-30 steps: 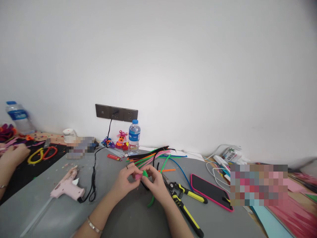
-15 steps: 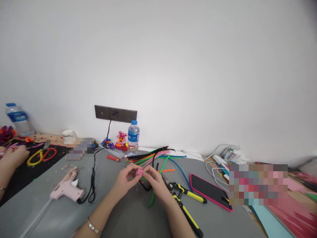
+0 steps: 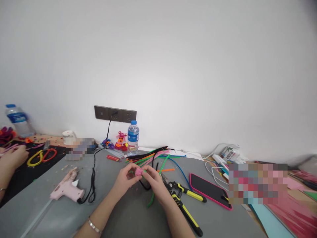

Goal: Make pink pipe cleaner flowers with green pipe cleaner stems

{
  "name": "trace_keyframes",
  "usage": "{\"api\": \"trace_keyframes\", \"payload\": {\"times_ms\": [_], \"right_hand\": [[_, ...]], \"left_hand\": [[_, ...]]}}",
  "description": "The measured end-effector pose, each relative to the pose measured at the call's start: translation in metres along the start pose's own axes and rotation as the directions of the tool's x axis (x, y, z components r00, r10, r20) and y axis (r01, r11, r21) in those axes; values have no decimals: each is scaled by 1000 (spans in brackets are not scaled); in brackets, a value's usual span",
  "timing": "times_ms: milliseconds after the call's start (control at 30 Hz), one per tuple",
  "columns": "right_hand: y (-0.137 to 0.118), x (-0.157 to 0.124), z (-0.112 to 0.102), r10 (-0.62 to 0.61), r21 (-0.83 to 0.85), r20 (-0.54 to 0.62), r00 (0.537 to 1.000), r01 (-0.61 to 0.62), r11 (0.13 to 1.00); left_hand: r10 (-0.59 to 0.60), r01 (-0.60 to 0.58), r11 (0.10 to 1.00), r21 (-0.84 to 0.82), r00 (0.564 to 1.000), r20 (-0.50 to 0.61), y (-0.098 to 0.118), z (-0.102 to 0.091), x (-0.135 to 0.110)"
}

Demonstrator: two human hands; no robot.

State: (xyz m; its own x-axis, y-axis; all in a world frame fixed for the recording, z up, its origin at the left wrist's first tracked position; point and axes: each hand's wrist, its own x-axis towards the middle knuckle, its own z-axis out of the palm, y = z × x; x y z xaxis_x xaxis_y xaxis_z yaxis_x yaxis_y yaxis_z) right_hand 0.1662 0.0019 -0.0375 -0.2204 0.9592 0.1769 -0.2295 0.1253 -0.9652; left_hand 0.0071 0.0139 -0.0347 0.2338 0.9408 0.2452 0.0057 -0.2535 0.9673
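Note:
Between my two hands, low in the middle of the view, is a small pink fuzzy piece [image 3: 139, 171], apparently wound pipe cleaner. My left hand [image 3: 126, 177] pinches it from the left with thumb and forefinger. From the right, the fingertips of my right hand [image 3: 154, 181] press against it; a bit of green shows beside them. Just behind my hands lies a bundle of coloured pipe cleaners [image 3: 148, 158]. A green pipe cleaner [image 3: 151, 200] hangs or lies under my right wrist. Yellow-and-black pliers [image 3: 187, 215] rest open on the grey mat, right of my right forearm.
A pink glue gun [image 3: 68, 191] lies to the left, its black cord running to the wall socket [image 3: 115, 113]. Behind stand a water bottle [image 3: 133, 137] and small fuzzy figures [image 3: 120, 141]. A phone [image 3: 210, 191] lies right. Another person's hand [image 3: 17, 156] works far left near scissors [image 3: 42, 158].
The pink piece is turned slightly and shows more between my fingertips. My hands stay in almost the same place.

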Motion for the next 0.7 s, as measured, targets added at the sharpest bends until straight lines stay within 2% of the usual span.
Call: {"api": "trace_keyframes", "payload": {"times_ms": [300, 467, 700], "right_hand": [[2, 0, -2, -131, -208, -51, 990, 118, 971], [0, -1, -2, -149, -213, -53, 987, 135, 968], [1, 0, -2, -139, -208, -37, 990, 129, 970]], "left_hand": [[-21, 22, 994, 103, 1000, -5, 5, 0, -1], [15, -15, 998, 64, 1000, -8, 4, 0, -1], [-47, 46, 998, -37, 999, -24, -5, 1, 1]]}}
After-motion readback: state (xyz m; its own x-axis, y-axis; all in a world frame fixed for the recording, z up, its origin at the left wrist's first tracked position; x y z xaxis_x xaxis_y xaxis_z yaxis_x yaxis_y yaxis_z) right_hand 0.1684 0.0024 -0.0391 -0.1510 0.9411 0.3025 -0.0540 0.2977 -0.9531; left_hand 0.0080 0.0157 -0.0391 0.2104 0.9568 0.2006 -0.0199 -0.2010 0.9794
